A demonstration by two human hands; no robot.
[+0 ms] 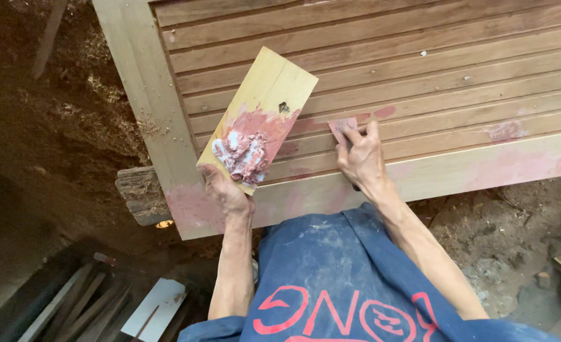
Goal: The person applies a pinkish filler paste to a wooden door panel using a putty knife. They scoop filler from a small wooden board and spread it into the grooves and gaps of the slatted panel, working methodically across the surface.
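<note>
- The left hand (226,193) has its grip closed on the lower end of a pale wooden board (264,104), holding it tilted over the slatted panel's left side.
- A lump of pink and whitish filler paste (245,152) sits on the lower half of that board, just above the holding fingers.
- The right hand (361,161) pinches a small flat pinkish scraper (342,128) between fingertips and presses it against a slat of the slatted wooden panel (419,69), near the panel's lower edge.
- Pink filler smears (381,113) run along the slat beside the scraper, and more patches (507,131) show toward the right; the bottom rail (483,168) and lower left corner are stained pink too.
- The tilted board covers part of the slats at the left.
- A rough dark wood block (140,193) lies under the panel's lower left corner on the dirt floor (52,126).
- Loose wood strips and a white sheet (154,307) lie on the floor at lower left.
- A blue garment with red markings (331,285) fills the bottom centre.
</note>
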